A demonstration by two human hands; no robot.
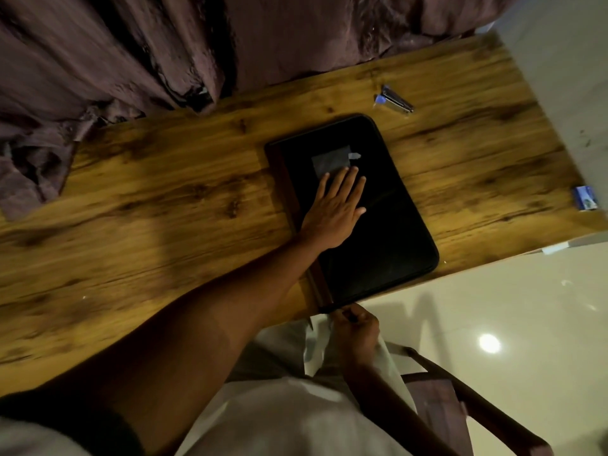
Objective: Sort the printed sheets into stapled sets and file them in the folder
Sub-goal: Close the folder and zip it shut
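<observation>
A closed black zip folder lies on the wooden table, its near corner at the table's front edge. My left hand presses flat on its cover with straight fingers, just below a grey label. At the folder's near corner my right hand pinches a small dark piece, apparently the zip pull. A silver stapler with a blue end lies beyond the folder. No printed sheets show.
A small blue box sits at the table's right edge. Purple curtains hang behind the table and spill onto its left end. A wooden chair stands under me on the glossy tiled floor.
</observation>
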